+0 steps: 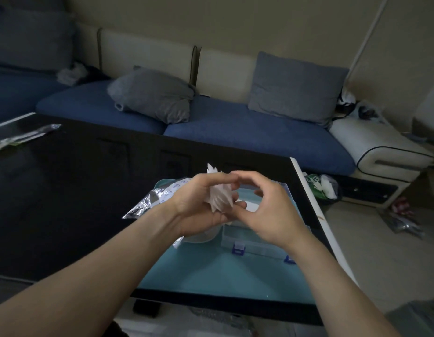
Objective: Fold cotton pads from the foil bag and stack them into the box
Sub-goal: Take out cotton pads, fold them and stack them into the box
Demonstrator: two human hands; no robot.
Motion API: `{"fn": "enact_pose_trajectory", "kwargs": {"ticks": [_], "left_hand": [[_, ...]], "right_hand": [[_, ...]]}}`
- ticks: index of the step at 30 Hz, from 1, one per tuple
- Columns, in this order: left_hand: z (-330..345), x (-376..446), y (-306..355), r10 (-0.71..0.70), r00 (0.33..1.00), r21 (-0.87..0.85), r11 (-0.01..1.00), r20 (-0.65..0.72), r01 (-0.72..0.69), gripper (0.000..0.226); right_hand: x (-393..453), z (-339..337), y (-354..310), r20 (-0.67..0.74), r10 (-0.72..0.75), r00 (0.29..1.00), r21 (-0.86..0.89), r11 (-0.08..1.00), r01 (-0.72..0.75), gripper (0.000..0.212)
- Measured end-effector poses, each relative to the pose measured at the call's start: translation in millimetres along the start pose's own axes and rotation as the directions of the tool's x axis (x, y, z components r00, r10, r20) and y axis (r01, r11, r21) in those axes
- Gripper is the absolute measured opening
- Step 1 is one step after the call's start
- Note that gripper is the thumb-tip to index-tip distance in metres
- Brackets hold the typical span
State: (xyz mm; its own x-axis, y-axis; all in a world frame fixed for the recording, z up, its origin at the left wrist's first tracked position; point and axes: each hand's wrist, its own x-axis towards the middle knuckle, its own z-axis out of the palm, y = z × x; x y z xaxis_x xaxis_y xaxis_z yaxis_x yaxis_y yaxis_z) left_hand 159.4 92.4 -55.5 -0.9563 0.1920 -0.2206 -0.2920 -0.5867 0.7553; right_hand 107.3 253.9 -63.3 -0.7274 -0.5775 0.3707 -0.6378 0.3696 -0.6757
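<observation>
Above the table's right end: left hand (pixel 199 205) gripping a fanned bunch of white cotton pads (pixel 221 198), fingers curled round it; right hand (pixel 267 210) at three o'clock of the bunch, fingers arched, thumb and fingertips closing on the pads' edge, whether pinching one yet or merely touching, impossible to tell. Step in hand, by the look of it: peeling a single pad from the bunch for folding. Next move likely calling for a clean pinch on one layer only, a fold in half, then a drop straight down into the box. Clear plastic box (pixel 255 239) with blue latches directly beneath the hands, on a teal mat (pixel 211 271); something white inside, mostly hidden by the hands, so the count unknown. Foil bag (pixel 152 200) at nine o'clock of the left hand, crumpled, mouth toward the box. Dark table (pixel 65 190) stretching to ten o'clock, a flat silvery packet (pixel 24 137) at its far corner. Blue sofa (pixel 235 132) with grey cushions at twelve o'clock; bags and litter on the floor at three o'clock. Chief hindrance: thin pads clinging together, and the hands themselves screening the box.
</observation>
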Motion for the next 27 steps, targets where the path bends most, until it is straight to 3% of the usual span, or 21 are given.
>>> {"fn": "enact_pose_trajectory", "kwargs": {"ticks": [2,6,12,17,21,23,27], "left_hand": [[0,1,1,-0.009,1.000,0.005,1.000,-0.029,0.010,0.014],[2,1,-3,-0.037,0.999,0.083,0.996,-0.024,0.039,0.015],[4,-3,-4,-0.026,1.000,0.107,0.994,-0.016,0.027,0.013],[1,-7,-1,-0.071,0.994,0.106,0.992,0.080,0.062,0.024],[1,-6,-1,-0.052,0.988,0.067,0.997,0.146,0.043,0.030],[0,-4,-2,-0.039,0.996,0.063,0.997,0.079,0.034,0.023],[-4,-2,-2,-0.060,0.998,0.103,0.993,-0.001,0.059,0.017]], "right_hand": [[1,2,0,0.009,-0.006,1.000,-0.001,1.000,0.006,0.066],[-1,9,3,0.168,0.028,0.985,0.011,0.999,-0.030,0.103],[2,6,3,0.045,0.036,0.998,-0.008,0.999,-0.036,0.072],[1,2,5,0.095,0.046,0.994,0.006,0.999,-0.047,0.078],[0,5,1,0.091,0.041,0.995,0.121,0.991,-0.052,0.068],[1,3,3,0.092,0.015,0.996,0.048,0.999,-0.019,0.080],[-1,-5,4,0.243,0.034,0.970,0.031,0.999,-0.043,0.107]]}}
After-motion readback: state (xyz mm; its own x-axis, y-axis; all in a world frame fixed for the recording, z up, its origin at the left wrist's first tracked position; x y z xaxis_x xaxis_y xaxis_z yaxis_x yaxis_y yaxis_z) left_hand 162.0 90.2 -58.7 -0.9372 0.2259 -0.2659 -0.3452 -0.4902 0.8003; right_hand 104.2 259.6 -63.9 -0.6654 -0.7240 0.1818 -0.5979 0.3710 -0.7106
